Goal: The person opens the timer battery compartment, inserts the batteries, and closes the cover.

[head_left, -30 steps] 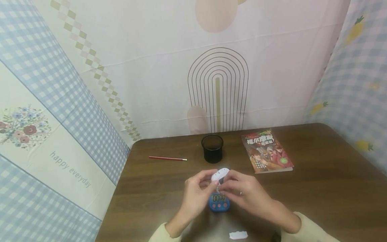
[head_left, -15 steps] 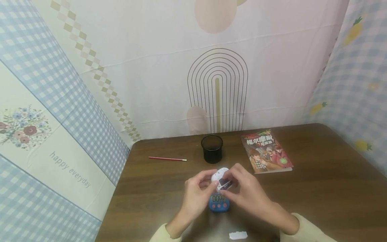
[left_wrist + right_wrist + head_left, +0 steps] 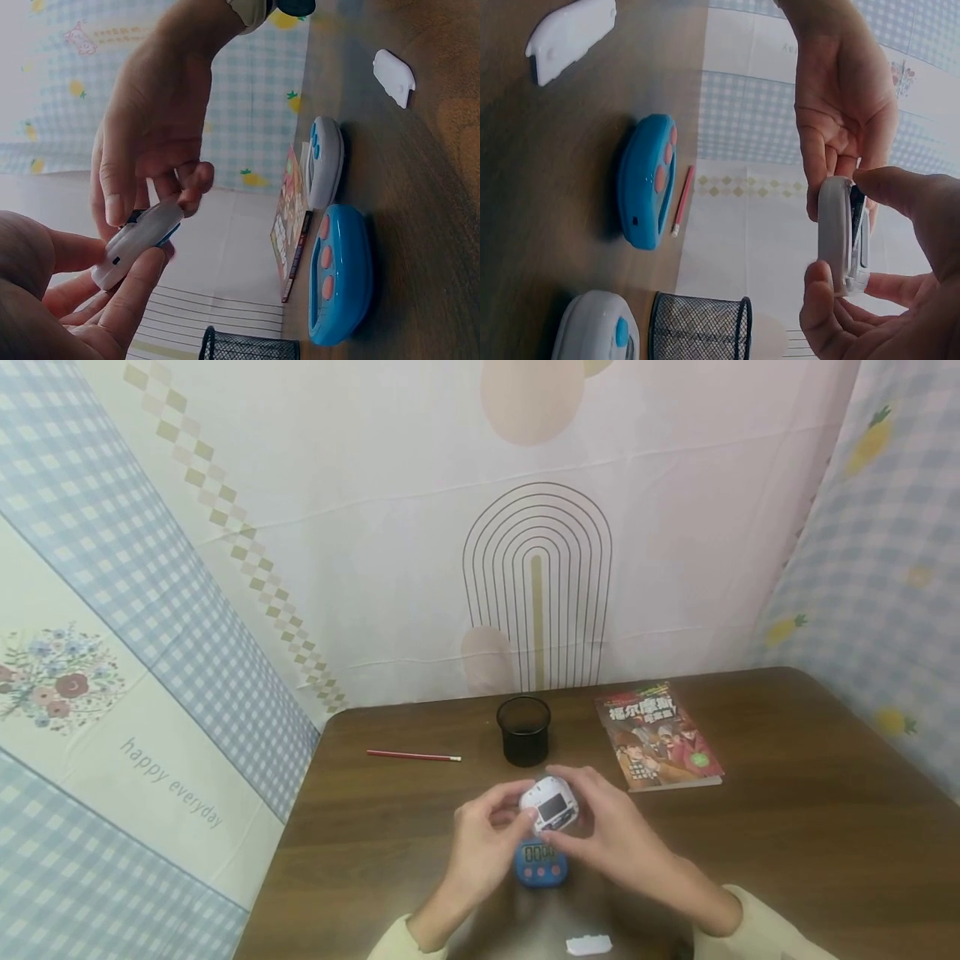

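Note:
A white digital timer (image 3: 551,806) is held above the table between both hands, its back turned to the head camera. On that back a dark panel shows, with an uncovered battery slot along the lower edge and a dark battery (image 3: 558,821) in it. My left hand (image 3: 486,831) grips the timer's left edge between thumb and fingers. My right hand (image 3: 618,827) holds the right side; in the right wrist view its thumb (image 3: 892,184) rests by the slot. A white battery cover (image 3: 588,945) lies near the front edge. Directly below the hands is a blue timer (image 3: 542,865).
Another white timer with blue buttons (image 3: 326,161) sits beside the blue one, hidden in the head view. Farther back are a black mesh pen holder (image 3: 525,731), a red pencil (image 3: 412,755) to its left and a comic-style book (image 3: 662,739) to its right.
The held timer has turned so its back and battery slot face the head camera more fully. My right fingers have moved from across the slot to the timer's right side.

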The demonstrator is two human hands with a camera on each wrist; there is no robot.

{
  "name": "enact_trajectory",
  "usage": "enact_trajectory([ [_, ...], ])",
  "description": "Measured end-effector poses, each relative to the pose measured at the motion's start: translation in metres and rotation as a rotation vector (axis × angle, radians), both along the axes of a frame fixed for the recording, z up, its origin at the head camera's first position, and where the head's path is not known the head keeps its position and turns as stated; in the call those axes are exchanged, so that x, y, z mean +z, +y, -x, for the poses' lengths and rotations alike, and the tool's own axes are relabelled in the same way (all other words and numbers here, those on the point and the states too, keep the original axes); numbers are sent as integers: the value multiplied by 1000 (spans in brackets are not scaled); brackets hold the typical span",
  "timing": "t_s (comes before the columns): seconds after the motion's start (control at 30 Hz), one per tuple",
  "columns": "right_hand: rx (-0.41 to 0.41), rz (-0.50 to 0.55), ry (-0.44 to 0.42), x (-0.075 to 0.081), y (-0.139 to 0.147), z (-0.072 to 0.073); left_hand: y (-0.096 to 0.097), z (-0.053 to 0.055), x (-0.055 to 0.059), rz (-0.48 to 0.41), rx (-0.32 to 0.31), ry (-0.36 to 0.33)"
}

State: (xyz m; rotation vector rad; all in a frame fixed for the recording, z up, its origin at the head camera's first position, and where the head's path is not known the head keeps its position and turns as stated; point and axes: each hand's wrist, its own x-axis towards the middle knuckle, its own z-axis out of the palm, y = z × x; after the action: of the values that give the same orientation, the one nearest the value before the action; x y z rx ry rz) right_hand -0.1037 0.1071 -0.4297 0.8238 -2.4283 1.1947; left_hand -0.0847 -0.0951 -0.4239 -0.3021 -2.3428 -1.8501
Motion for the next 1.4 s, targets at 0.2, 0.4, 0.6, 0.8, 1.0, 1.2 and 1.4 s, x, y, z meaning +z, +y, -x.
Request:
enact_trajectory([
  [0.2, 63, 32, -61, -1, 0, 0, 0, 0, -1, -1, -5, 12],
  [0.4, 96, 55, -97, 0, 1, 0, 0, 0, 0, -4, -9, 18],
  [0.6, 99, 54, -120, 1, 2, 0, -1, 0, 0, -11, -12, 20],
  [0.8, 109, 81, -163, 0, 2, 2, 0, -1, 0, -22, -4, 6],
  [1.0, 135, 196, -309, -1, 1, 6, 0, -3, 0, -64, 0, -47],
  [1.2, 130, 211, -339, 3, 2, 6, -1, -3, 2, -72, -9, -50],
  [1.4, 106, 87, -278, 6, 7, 6, -1, 0, 2, -53, -7, -13],
])
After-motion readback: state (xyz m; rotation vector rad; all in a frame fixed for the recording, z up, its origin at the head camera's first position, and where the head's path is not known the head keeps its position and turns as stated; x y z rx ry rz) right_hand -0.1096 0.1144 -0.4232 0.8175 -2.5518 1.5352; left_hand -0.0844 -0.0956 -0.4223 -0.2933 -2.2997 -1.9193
